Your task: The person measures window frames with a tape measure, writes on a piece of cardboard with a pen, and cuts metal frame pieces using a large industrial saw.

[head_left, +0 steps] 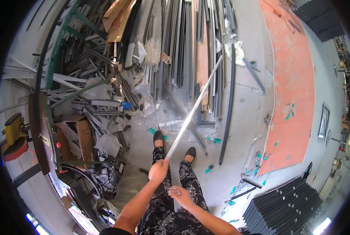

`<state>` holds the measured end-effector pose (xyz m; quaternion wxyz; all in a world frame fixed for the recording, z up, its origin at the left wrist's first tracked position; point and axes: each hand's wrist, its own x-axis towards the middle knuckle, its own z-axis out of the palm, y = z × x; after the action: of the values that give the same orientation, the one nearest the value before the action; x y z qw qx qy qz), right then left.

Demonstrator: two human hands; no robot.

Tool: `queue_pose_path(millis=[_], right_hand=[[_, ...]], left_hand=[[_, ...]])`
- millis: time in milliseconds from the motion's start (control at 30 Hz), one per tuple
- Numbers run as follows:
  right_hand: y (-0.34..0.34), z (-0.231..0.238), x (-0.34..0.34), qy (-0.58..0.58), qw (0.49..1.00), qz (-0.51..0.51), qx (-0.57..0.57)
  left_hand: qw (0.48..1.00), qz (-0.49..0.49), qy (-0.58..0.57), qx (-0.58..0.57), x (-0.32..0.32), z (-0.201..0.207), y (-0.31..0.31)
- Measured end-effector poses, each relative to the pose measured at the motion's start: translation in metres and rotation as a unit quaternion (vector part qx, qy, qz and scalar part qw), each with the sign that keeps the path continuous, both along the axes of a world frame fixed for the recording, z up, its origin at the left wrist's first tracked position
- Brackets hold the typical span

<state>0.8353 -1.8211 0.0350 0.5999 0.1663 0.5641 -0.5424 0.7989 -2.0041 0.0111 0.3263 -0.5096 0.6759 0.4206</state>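
I find my left hand (158, 170) clamped on the near end of a long silver strip (190, 114), which slants forward over the floor (243, 121) toward the stacked profiles (179, 47); my right hand (182, 196) is apart from it, visibly holding nothing. Grasping appears done, release outstanding; far-end contact I cannot tell.

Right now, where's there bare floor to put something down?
Mostly bare floor lies between the long dark bar and the orange sheet. It's crowded on the left with scraps and a cardboard box, and ahead with piled strips.
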Motion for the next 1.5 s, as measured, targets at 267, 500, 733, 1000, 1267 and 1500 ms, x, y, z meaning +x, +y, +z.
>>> queue_pose_path(millis=[267,500,733,1000,1267,1500], right_hand=[[-0.009,0.03,-0.096,0.175,0.982,0.075,0.014],[-0.17,0.097,-0.113,0.258,0.957,0.115,-0.065],[-0.304,0.179,-0.088,0.101,0.977,0.046,-0.184],[-0.425,0.22,-0.025,0.022,0.965,0.164,-0.205],[-0.538,0.217,-0.003,-0.042,0.935,0.284,-0.206],[-0.627,0.195,0.018,-0.068,0.884,0.41,-0.215]], left_hand=[[0.993,0.051,0.038,-0.097,0.112,0.128,-0.039],[0.975,0.173,0.097,-0.1,0.184,0.192,-0.041],[0.961,0.132,0.12,-0.212,0.224,0.264,-0.099],[0.87,0.164,0.087,-0.457,0.292,0.296,-0.163],[0.831,0.231,0.0,-0.505,0.282,0.312,-0.206],[0.798,0.366,-0.05,-0.476,0.256,0.301,-0.235]])
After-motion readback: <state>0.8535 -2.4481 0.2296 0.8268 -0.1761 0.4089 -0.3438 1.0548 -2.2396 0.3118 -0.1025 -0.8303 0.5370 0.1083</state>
